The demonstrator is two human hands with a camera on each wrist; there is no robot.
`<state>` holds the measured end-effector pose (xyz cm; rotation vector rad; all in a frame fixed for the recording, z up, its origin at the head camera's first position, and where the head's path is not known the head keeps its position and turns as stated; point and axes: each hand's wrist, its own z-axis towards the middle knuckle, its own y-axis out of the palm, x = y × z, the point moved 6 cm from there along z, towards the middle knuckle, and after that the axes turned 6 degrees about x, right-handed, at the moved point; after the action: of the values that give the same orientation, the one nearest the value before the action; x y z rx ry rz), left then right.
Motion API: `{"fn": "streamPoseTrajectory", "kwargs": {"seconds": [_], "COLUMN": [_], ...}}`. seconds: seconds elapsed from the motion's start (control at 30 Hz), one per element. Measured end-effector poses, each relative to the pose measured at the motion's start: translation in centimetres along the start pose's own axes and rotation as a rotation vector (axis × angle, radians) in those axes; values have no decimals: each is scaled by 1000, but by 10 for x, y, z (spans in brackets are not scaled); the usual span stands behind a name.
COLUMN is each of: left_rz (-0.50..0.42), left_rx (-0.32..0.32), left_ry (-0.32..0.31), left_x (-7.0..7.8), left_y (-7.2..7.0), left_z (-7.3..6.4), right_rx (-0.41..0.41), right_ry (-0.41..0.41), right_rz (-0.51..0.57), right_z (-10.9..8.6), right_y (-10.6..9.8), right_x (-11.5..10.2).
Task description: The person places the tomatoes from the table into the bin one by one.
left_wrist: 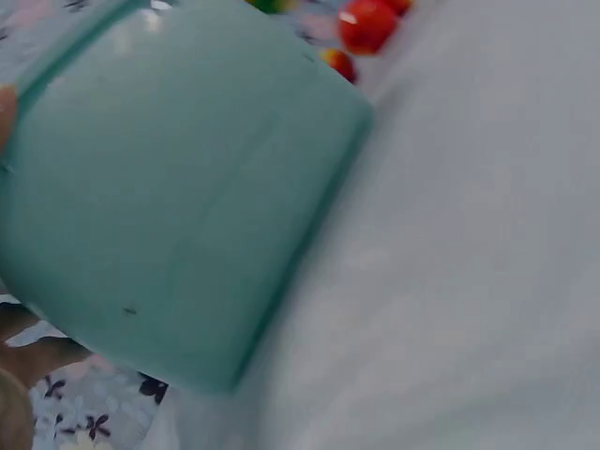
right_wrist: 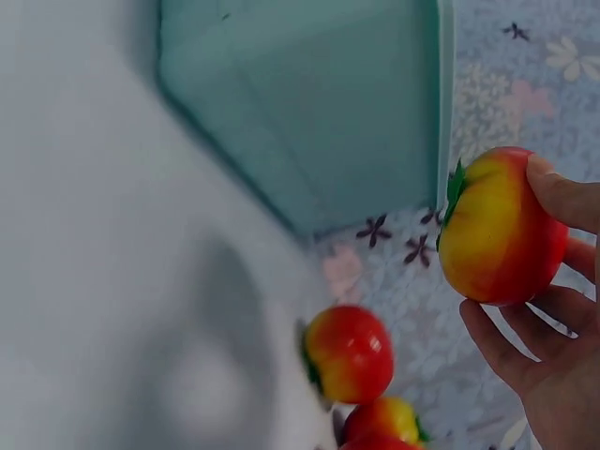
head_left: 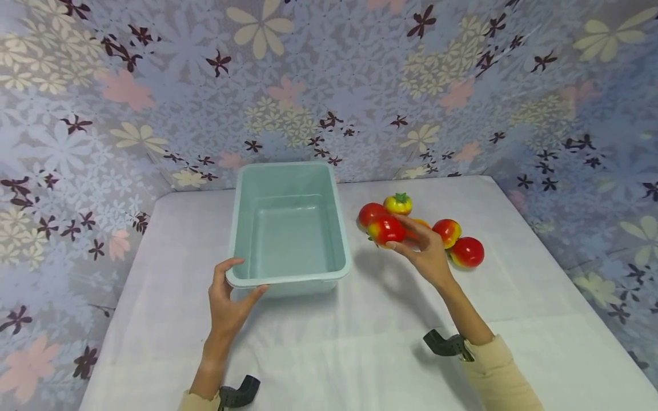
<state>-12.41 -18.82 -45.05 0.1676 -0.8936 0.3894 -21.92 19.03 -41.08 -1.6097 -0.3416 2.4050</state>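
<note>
My right hand [head_left: 424, 251] holds a red-and-yellow tomato [head_left: 386, 230] between thumb and fingers, raised over the table to the right of a pale green plastic bin [head_left: 341, 245]. In the right wrist view the held tomato [right_wrist: 502, 225] shows its green leafy top, pointing away from the palm. At the bin's near left corner, my left hand [head_left: 226, 305] grips the rim, fingers over the edge and thumb along the front. The left wrist view shows the bin's outer wall [left_wrist: 178, 187] close up. Inside, the bin's floor is bare.
Several more tomatoes lie right of the bin, among them a yellow one [head_left: 398, 204] at the back and a red one [head_left: 468, 252] furthest right. A white cloth [head_left: 370, 354] covers the table. Flower-patterned fabric [head_left: 360, 85] hangs behind and at both sides.
</note>
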Motion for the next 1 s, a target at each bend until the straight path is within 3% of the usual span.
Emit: {"fn": "streamPoseTrajectory", "kwargs": {"seconds": [0.17,0.3,0.7,0.9,1.0], "left_rz": [67,130,169,190,196], "left_rx": [65,122,93,88,81], "left_ry": [175,244,271,276,269], "left_x": [-6,-7,-3,-2,-2], "left_y": [5,3,3,1,1], "left_z": [1,-1,2,1,2], "right_rx": [6,-14,-121,-171,-194], "right_ry": [-16,-29,-58,-85,-104], "right_rz": [15,29,73,146,131], "right_z": [5,15,32,34,36], "right_y": [5,15,57,82,95], "right_x": [-17,-27,-53,-57,-57]}}
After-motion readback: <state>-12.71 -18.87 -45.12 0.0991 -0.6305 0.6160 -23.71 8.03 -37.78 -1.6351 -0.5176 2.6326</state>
